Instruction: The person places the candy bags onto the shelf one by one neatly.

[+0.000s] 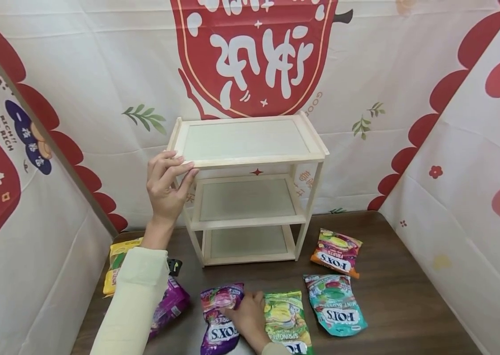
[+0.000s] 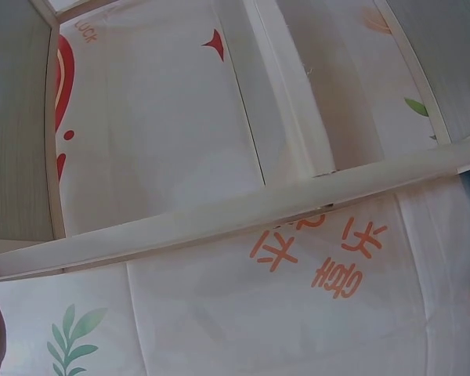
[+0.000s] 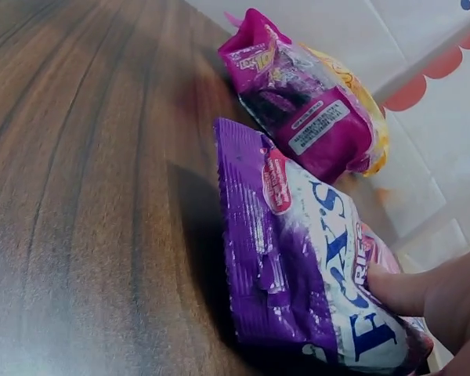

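Note:
My left hand grips the front left corner of the top board of a pale three-tier shelf rack, thumb below the edge and fingers above. The left wrist view shows the rack's frame close up. Lower down, my right hand holds the side of a purple Fox's candy bag, its thumb pressing the front; in the right wrist view this bag stands tilted on the table. A green Fox's bag lies just right of that hand. The right fingertips are partly hidden.
Teal and orange-red Fox's bags lie on the right of the brown table. A magenta bag and a yellow bag lie at the left, partly behind my left sleeve. Printed cloth surrounds the table.

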`<state>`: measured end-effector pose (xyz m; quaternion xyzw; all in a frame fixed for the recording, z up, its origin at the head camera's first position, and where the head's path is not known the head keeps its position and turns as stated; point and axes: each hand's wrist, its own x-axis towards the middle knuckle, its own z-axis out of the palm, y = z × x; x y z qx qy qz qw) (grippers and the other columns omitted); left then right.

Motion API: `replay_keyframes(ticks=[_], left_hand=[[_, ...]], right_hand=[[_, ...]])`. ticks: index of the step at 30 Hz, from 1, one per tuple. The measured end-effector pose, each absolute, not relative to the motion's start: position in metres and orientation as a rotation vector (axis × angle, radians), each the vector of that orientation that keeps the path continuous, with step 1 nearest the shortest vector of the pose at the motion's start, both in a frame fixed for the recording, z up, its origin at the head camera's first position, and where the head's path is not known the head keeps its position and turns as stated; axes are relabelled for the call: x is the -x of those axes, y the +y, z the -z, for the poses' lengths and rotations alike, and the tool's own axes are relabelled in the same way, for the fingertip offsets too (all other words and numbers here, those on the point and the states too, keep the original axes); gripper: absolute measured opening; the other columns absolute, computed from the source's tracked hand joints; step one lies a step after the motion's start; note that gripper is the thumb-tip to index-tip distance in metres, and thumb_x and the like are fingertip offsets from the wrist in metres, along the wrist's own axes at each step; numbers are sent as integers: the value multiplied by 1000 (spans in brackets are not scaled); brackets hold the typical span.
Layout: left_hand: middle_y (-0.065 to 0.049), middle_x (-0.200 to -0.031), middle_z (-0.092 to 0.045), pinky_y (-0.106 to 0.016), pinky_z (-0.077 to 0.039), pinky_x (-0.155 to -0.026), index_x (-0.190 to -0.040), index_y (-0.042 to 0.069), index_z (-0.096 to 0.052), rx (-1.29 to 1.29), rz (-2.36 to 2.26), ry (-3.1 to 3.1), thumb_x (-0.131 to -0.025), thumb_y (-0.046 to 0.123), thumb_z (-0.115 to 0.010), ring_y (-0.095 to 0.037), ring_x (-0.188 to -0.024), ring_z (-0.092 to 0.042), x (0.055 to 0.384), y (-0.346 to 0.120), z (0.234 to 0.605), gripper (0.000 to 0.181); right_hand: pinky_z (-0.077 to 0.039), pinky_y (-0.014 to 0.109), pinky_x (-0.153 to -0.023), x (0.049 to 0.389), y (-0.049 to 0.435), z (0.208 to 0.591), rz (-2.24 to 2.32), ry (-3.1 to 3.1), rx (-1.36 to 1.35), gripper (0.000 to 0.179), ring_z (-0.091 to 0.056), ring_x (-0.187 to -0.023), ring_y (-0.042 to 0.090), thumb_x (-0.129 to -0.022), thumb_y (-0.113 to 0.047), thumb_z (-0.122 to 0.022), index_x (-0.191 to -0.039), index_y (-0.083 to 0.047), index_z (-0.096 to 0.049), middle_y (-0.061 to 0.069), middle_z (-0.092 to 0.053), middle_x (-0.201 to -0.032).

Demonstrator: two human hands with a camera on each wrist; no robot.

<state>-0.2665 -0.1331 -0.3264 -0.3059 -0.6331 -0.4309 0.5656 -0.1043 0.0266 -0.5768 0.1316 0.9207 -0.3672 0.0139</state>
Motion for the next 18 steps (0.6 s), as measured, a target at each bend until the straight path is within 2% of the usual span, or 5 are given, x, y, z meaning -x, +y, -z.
replay_keyframes(ticks=[6, 12, 18], left_hand=[[-15, -88, -64, -45, -41, -99, -84, 3, -74, 710, 1014, -1485, -68, 1, -83, -34, -104, -55, 266, -134, 327, 19], [-14, -88, -64, -45, -41, -99, -84, 2, -73, 710, 1019, -1491, -66, -3, -83, -33, -104, -55, 265, -133, 327, 21], [-15, -89, -64, -46, -40, -100, -83, 2, -73, 704, 1032, -1484, -66, -3, -83, -34, -104, -55, 265, -132, 327, 20]], right_hand=[[-51, 50, -74, 105, 23, 574, 1151, 2864, -428, 77, -43, -99, 36, -58, -42, -89, -109, 8, -58, 19, -42, -103], [-52, 53, -75, 105, 23, 573, 1191, 2826, -398, 78, -55, -95, 40, -61, -36, -88, -117, 7, -54, 22, -48, -111], [-52, 53, -75, 104, 26, 572, 1298, 2821, -332, 67, -62, -87, 38, -63, -22, -87, -117, 2, -55, 19, -63, -100]])
